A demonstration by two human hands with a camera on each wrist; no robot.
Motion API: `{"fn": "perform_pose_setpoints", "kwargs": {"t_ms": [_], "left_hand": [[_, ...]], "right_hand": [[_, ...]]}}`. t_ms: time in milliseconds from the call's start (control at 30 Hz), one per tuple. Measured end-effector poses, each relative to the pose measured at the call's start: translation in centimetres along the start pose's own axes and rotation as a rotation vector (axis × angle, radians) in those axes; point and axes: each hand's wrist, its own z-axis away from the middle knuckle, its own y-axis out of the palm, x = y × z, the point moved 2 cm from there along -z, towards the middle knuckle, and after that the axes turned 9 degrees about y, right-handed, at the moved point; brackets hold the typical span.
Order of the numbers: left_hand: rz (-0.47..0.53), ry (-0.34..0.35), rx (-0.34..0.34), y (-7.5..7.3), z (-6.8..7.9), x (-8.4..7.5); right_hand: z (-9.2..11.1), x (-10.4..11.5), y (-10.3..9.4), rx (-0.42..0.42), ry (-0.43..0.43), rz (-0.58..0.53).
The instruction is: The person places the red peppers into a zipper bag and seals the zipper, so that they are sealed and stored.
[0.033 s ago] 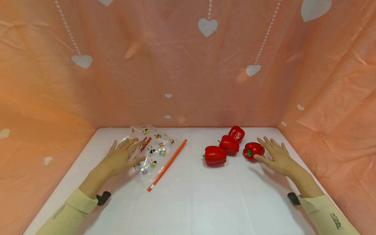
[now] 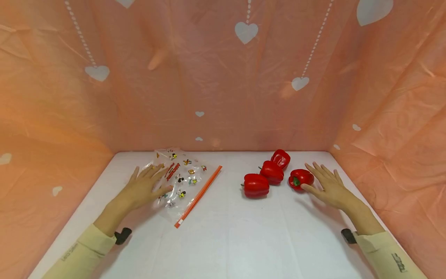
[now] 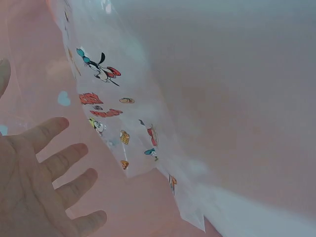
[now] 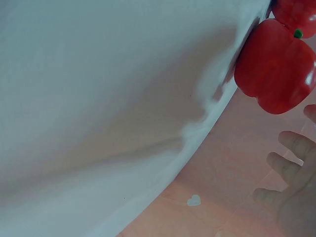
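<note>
My left hand (image 2: 141,188) is held with fingers spread over the left side of a clear zip bag (image 2: 205,174). The bag lies flat, printed with cartoon figures and red lettering, its orange slider strip (image 2: 198,197) slanting along the right side. In the left wrist view, the spread fingers (image 3: 69,163) show beside the printed plastic. My right hand (image 2: 329,190), fingers spread, is just right of a red bell pepper (image 2: 302,179) with a green stem; its thumb overlaps that pepper's edge. Further left, three more red bell peppers (image 2: 256,186) sit close together in a slanting row. Neither hand grips anything.
A white cloth covers the table (image 2: 223,240). Orange curtains (image 2: 216,85) with pale hearts rise behind it and along both sides. Dark wrist-worn devices (image 2: 123,235) sit by both sleeve cuffs.
</note>
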Motion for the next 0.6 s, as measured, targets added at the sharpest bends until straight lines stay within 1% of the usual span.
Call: {"fn": "perform_pose_setpoints", "kwargs": {"t_ms": [267,467,600], "left_hand": [[0.001,-0.007,0.002,0.2,-0.4,-0.8],[-0.005,0.027,-0.002,1.0,-0.8,-1.6],[-0.007,0.037,-0.006,1.4,-1.0,-2.2]], "right_hand": [[0.1,0.9,-0.2,0.010,-0.002,-0.005],[0.0,1.9,0.2,0.014,-0.016,0.004],[0.1,2.6,0.5,0.013,-0.033,-0.001]]}}
